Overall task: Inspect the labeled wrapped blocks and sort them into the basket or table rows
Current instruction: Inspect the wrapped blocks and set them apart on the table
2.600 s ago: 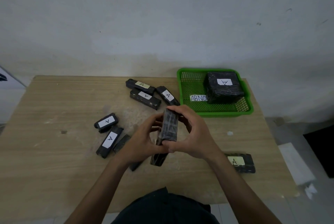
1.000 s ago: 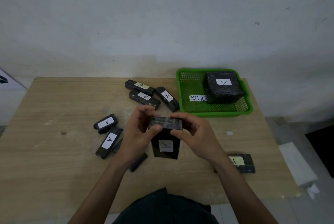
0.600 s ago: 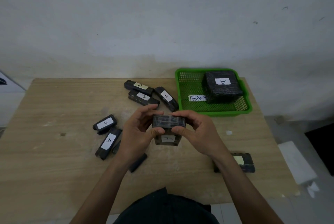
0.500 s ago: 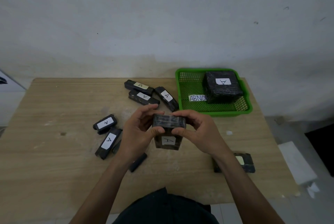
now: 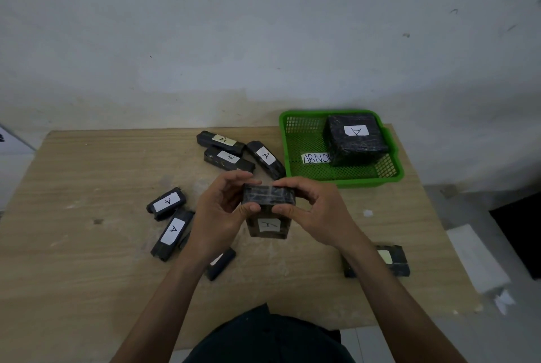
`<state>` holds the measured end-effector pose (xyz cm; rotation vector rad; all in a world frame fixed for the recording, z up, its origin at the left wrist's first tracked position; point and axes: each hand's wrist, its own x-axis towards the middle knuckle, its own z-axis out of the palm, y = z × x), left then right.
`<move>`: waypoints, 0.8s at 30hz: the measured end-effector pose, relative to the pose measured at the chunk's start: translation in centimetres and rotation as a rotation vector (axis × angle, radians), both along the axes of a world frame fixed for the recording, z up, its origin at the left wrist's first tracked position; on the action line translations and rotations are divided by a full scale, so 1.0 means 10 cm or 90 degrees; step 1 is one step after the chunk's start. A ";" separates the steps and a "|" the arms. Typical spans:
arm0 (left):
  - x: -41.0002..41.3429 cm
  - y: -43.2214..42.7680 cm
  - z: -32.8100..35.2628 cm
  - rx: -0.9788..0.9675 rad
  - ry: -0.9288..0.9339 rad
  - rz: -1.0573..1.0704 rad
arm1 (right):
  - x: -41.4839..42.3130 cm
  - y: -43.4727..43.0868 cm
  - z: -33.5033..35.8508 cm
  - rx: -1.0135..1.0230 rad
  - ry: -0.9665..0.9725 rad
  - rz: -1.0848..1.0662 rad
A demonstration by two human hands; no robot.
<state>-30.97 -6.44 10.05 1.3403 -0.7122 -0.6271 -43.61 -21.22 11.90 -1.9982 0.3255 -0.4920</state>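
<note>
"Black film-wrapped rectangular block with a white paper label (image 5: 268,196); where is it?"

"Lifted off the pale wood-grain counter (image 5: 87,172), just short of the near-left corner of the green plastic mesh basket (image 5: 366,182); the left hand (image 5: 218,216) and the right hand (image 5: 316,213) each close their grip on its upper end, thumbs on the labelled face, fingers curled over the far edge."

"Which step is that?"

"Inspection, I judge; it stands on end, tipped so that its top face and label show; the mark on the label is too small to read surely; nothing says yet where it belongs."

"And the next move?"

"A verdict first; then either a short carry up over the rim and into the basket, beside the large black wrapped cube (image 5: 355,140) and the white 'ABNO' tag (image 5: 316,157); or a set-down left of the basket, lined up with the slim black labelled blocks (image 5: 265,157); three lie just left of it, two more well to its left; one hand could manage either."

"How will it handle?"

"Glossy, wrinkled wrap, probably slick; firm square corners beneath, I would guess; matte paper labels; the basket is a rigid open lattice with a raised rim."
</note>
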 end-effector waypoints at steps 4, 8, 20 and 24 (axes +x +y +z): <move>-0.02 -0.01 -0.05 0.009 -0.008 -0.007 | -0.03 -0.03 -0.02 0.028 0.034 -0.003; -0.06 -0.02 -0.05 0.040 -0.004 -0.012 | -0.06 -0.03 -0.07 0.059 0.029 -0.017; -0.22 -0.24 -0.43 0.466 0.132 -0.082 | -0.61 -0.42 -0.40 0.489 -0.070 -0.535; -0.31 -0.61 -0.62 0.406 0.277 -0.015 | -0.88 -0.71 -0.71 0.422 0.040 -0.620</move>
